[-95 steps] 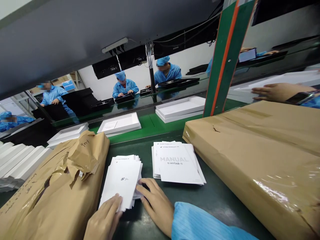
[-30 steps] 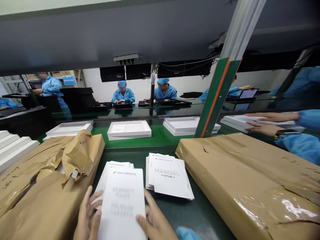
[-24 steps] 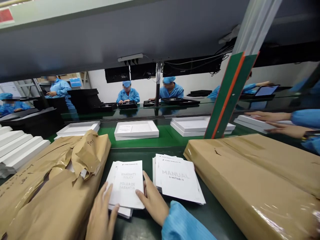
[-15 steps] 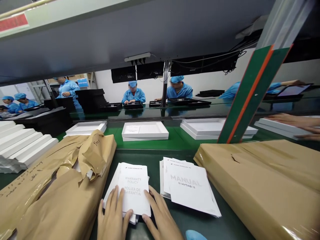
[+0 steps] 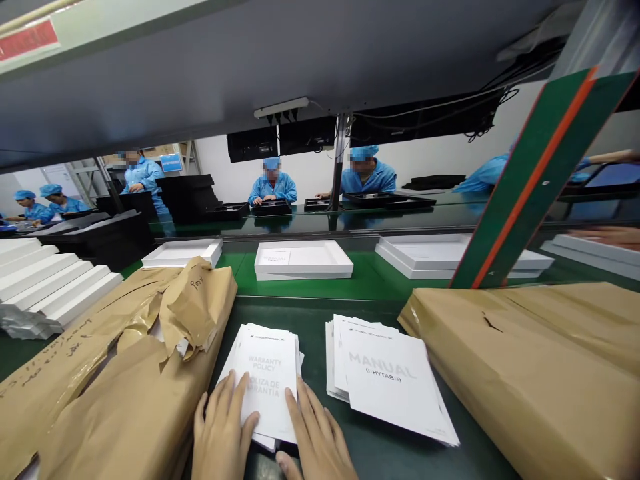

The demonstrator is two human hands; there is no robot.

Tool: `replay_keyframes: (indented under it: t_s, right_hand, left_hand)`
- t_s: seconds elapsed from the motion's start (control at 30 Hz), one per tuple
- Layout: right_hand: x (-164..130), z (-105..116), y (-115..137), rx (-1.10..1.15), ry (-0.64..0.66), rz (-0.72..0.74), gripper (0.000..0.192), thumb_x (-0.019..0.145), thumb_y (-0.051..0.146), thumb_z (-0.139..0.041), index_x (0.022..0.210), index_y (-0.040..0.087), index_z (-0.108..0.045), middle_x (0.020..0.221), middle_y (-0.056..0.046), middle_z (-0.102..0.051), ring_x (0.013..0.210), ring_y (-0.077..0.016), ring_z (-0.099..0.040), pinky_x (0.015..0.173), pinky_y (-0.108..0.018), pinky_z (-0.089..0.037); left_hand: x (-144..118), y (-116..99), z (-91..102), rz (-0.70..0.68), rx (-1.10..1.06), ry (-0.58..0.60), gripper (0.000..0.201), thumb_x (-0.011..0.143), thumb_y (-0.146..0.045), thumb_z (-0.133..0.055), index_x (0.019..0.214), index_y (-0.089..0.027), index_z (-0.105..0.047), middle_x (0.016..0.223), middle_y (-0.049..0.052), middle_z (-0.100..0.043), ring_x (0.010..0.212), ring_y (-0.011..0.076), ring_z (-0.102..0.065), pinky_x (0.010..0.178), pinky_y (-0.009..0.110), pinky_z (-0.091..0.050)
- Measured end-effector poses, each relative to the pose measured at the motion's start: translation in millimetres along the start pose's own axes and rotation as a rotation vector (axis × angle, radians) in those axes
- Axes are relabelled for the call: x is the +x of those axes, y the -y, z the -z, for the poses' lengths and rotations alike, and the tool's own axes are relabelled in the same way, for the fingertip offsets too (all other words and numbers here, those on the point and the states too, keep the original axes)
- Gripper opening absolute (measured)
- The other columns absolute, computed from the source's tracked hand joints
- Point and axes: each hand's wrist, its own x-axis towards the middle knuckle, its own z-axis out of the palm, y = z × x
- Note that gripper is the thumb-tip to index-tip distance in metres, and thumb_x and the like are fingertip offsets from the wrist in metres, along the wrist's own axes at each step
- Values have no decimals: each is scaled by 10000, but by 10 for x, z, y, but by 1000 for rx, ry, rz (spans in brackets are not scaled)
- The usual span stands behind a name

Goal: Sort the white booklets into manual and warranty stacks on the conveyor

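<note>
A stack of white warranty policy leaflets [image 5: 267,387] lies in front of me on the dark green table, its lower sheets fanned a little to the left. My left hand [image 5: 220,423] rests along the stack's left side, fingers stretched out and touching the top leaflet. On the other side, my right hand [image 5: 317,427] is open, its extended fingers against the stack's right edge. A second pile, of white manuals [image 5: 387,380], sits just to the right of my right hand, untouched and slightly fanned.
Brown paper packages flank the leaflets, a torn one [image 5: 115,373] left and another [image 5: 540,360] right. Beyond, white box trays [image 5: 305,273] stand on the green conveyor [image 5: 240,270]. White boxes [image 5: 55,280] are stacked left. A green-and-orange post [image 5: 537,187] rises right. Several people in blue work opposite.
The trays and background have shifted right in view. My right hand has drawn slightly closer to the leaflets' edge, its thumb lower. Both hands stay around the stack.
</note>
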Motion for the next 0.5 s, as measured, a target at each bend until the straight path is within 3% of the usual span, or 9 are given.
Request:
replay_keyframes:
  t_s: [0.17,0.33,0.43,0.5]
  right_hand:
    - [-51,14,-93,15,-128,-9,509,893,351,-288,1331,96,-241,1352,-160,-134,1218,-273,-226,880,-371,-419]
    - [-50,-32,-157,17,-180,6,594,897,331,-298,1345,167,56,1367,-148,-71,1231,-277,-175,876,-399,-416]
    - [-52,-54,-157,42,-139,-1,619,894,344,-310,1330,193,103,1362,-153,-73,1224,-285,-183,859,-421,-423]
    - [-56,-61,-149,63,-101,-7,612,893,355,-309,1327,202,95,1359,-154,-78,1222,-291,-178,856,-436,-420]
  left_hand:
    - [-31,-107,-35,-73,-92,-2,370,826,-179,-324,1142,-211,-513,1217,89,-477,1081,225,-462,814,440,-405]
    - [-11,-118,14,112,-428,118,361,813,-204,-348,1132,-233,-516,1268,82,-420,1162,251,-366,904,530,-298]
    - [36,-67,71,217,-685,201,343,836,-282,-353,1144,-238,-497,1259,81,-433,1180,245,-340,949,520,-246]
    - [62,-62,110,256,-768,175,342,843,-326,-353,1140,-231,-494,1251,86,-436,1181,239,-334,965,512,-217]
